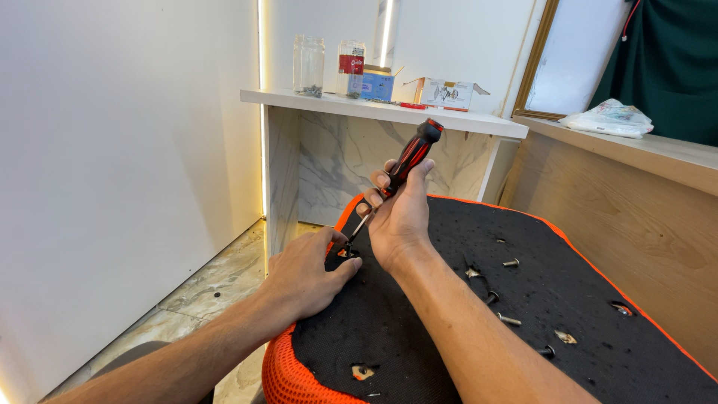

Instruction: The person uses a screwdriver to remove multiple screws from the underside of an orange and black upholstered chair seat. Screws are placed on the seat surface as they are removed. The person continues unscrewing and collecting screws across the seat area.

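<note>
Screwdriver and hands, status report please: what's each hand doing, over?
Right hand gripping red-and-black screwdriver, tip down at seat underside. Left hand pressed flat beside tip. Loose screws lie right, clear of hands.

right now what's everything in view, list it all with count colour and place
screwdriver: one, black and red, held tilted, tip down at the panel's near-left corner
panel: one, black fabric with orange mesh edge, under both hands
loose screws: several, silver, scattered on the panel's right half
glass jars: two, clear, on the white shelf
small boxes: two, blue and white, on the shelf
plastic bag: one, white, on the wooden counter at right
left hand: flat on the panel by the tip
right hand: gripping the screwdriver
</note>
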